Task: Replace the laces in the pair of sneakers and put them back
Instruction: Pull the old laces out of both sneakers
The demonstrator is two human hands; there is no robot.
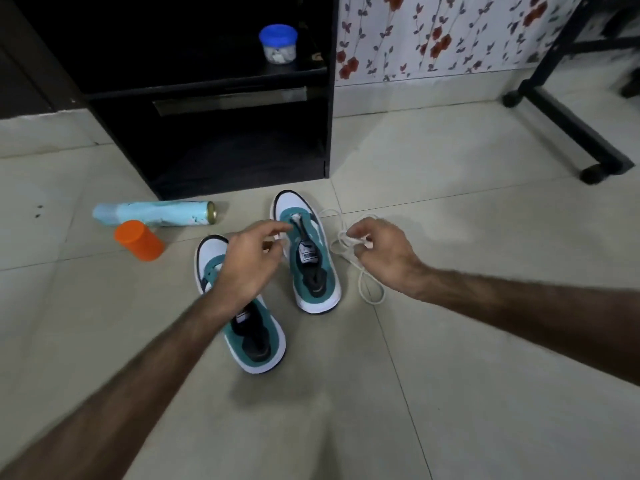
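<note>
Two teal-and-white sneakers stand on the tiled floor, toes pointing away from me. The right sneaker is farther off; the left sneaker is nearer and partly hidden by my left forearm. My left hand hovers over the gap between them, fingers loosely curled near the right sneaker's eyelets; a short bit of white lace shows at its fingertips. My right hand pinches a white lace that lies in loops on the floor to the right of the right sneaker.
A black shelf unit stands just beyond the sneakers, with a blue-lidded jar on its shelf. A light blue spray can lies on its side at left, an orange cap beside it. A black wheeled frame is at right.
</note>
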